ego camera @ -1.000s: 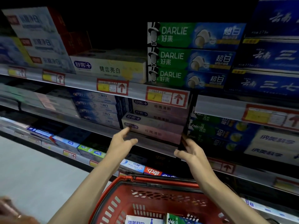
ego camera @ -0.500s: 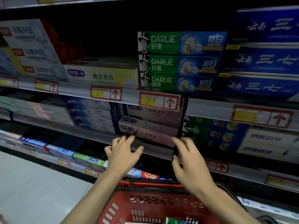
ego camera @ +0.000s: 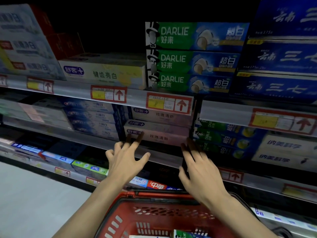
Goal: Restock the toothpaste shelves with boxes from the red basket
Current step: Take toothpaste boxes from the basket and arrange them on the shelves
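Body in view: two hands plus forearms only. Left hand (ego camera: 126, 162) and right hand (ego camera: 201, 176) are bare, skin showing right across the knuckles and backs. Left forearm (ego camera: 89, 208) and right forearm (ego camera: 240, 217) are bare too, wrist down to the bottom frame edge, so any sleeve sits out of shot. Slim build, long narrow fingers (ego camera: 127, 146). Fingertips are shadowed and motion-blurred, so nail detail is unreadable. Wrists show plain skin all the way round what's visible.

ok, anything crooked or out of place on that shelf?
Mildly: the front pink boxes on the middle shelf sit forward of the pink box behind, a stepped stack rather than flush. Nothing spilled or damaged shows.
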Demonstrator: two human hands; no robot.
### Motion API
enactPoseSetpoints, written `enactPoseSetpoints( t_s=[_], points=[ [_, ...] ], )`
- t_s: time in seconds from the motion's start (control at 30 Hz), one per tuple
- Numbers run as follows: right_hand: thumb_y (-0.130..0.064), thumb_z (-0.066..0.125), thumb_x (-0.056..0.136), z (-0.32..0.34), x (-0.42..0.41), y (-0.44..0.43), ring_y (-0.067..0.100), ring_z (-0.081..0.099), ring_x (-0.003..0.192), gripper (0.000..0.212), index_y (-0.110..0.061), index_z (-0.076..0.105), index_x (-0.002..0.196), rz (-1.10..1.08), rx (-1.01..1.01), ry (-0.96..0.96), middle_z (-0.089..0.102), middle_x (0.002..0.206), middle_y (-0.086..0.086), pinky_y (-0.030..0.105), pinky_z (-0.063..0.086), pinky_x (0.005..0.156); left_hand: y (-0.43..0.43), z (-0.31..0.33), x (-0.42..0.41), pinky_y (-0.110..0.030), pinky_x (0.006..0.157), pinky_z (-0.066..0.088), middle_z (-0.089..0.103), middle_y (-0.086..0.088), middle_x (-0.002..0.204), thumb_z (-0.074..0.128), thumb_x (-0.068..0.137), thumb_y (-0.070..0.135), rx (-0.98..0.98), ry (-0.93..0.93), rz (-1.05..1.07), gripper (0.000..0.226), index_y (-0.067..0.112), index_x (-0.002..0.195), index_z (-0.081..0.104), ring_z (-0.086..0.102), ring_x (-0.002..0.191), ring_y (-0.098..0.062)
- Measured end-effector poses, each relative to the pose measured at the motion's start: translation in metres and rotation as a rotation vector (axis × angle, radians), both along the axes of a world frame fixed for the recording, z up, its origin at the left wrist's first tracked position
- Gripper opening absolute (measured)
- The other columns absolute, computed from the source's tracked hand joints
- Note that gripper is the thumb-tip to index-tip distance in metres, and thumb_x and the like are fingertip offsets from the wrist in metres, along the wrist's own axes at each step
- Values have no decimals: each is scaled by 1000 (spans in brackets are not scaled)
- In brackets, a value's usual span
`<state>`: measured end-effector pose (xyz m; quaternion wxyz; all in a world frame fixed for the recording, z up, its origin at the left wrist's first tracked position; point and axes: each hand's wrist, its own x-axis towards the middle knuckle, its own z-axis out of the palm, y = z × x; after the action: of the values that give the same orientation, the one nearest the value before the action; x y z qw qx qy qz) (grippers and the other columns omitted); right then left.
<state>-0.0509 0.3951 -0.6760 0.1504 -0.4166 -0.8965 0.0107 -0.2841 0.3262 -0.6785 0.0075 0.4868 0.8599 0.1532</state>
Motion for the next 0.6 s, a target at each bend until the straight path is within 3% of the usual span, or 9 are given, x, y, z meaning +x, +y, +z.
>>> enactPoseSetpoints(
  t_s=[0.13, 0.3, 0.4, 0.47, 0.53, 0.6],
  points=[
    [-37, 62, 94, -5, -4, 2, 32, 45, 143, 72, -18, 37, 158, 9, -46, 47, 28, 167, 9, 37, 57, 95, 0, 2, 0, -40, 95, 23, 61, 9, 133, 48, 94, 66, 65, -37, 12, 51, 36, 135, 55, 35, 131, -21],
    [-37, 54, 101, 0, -6, 7, 22, 5, 159, 81, -28, 7, 165, 52, -169, 163, -10, 172, -3, 32, 42, 112, 0, 14, -11, -44, 95, 28, 53, 6, 109, 60, 94, 43, 228, -176, 148, 33, 18, 116, 56, 41, 125, -26],
    [-39, 57, 99, 3, -9, 9, 18, 14, 157, 84, -35, 4, 164, 70, -285, 219, -7, 173, -6, 26, 36, 114, 3, 25, -4, -42, 104, 27, 40, 3, 113, 60, 97, 39, 204, -375, 196, 37, 15, 125, 53, 34, 130, -30],
    [-37, 59, 98, 3, -10, 10, 22, 29, 153, 88, -37, 1, 164, 79, -355, 243, -9, 172, -10, 28, 37, 114, 5, 27, -3, -43, 107, 28, 44, -6, 127, 61, 97, 40, 207, -490, 225, 47, 18, 137, 50, 32, 130, -34],
    [-37, 60, 97, 4, -10, 11, 29, 47, 138, 86, -36, 6, 164, 52, -401, 263, 8, 172, -7, 31, 43, 109, 5, 25, -6, -44, 106, 31, 42, -10, 141, 62, 96, 44, 235, -564, 246, 56, 23, 146, 46, 31, 130, -36],
    [-35, 59, 97, 4, -9, 8, 25, 50, 134, 81, -34, 15, 164, 28, -393, 291, 19, 169, -5, 30, 43, 108, 4, 22, -11, -44, 104, 31, 40, -9, 146, 61, 96, 47, 249, -595, 256, 62, 29, 151, 42, 31, 131, -37]
  ],
)
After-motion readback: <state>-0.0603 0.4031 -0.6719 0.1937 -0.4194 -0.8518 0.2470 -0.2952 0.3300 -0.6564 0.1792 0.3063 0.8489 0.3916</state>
